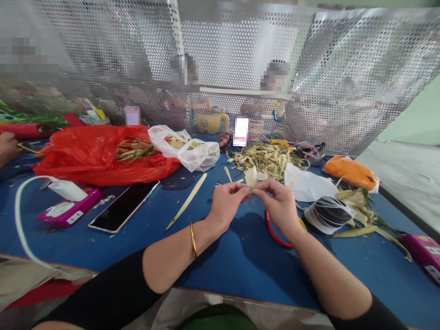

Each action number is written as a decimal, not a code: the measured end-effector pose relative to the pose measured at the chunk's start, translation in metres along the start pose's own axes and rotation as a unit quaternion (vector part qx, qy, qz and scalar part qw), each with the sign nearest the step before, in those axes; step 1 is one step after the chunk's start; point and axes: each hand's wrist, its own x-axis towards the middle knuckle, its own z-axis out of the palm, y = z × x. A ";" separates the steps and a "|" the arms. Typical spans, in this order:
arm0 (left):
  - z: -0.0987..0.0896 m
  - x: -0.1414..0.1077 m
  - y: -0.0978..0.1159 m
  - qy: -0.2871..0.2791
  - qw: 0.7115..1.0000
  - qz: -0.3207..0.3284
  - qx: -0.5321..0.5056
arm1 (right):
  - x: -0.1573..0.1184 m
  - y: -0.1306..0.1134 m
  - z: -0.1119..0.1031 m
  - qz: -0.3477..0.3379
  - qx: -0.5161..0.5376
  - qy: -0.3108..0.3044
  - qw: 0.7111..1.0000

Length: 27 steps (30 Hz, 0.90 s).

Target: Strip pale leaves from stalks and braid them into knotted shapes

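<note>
My left hand and my right hand meet over the blue table, fingertips pinched together. Between them they hold a pale husk piece by its lower end, its broad tip pointing up. What the fingers cover at that end is hidden. Under my right hand lies a red loop handle, partly covered, with a yellow inner edge. A black spool wound with white thread is to the right of that hand. One long pale husk strip lies left of my left hand.
A heap of dried husk scraps lies behind my hands. To the left are a red plastic bag, a white bag, a black-screened phone and a purple power strip. An orange packet lies right, before a perforated metal screen.
</note>
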 end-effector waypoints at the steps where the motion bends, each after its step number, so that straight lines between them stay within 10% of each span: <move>1: 0.000 0.000 -0.001 -0.003 1.000 0.014 0.010 | 0.000 0.000 0.000 0.015 0.014 0.008 1.000; 8: 0.000 -0.001 -0.004 -0.036 0.996 0.067 0.048 | 0.000 0.001 0.000 0.044 0.028 0.041 0.998; 27: -0.001 0.001 0.001 -0.021 0.998 -0.040 -0.048 | -0.001 0.004 0.000 -0.043 -0.022 0.002 0.999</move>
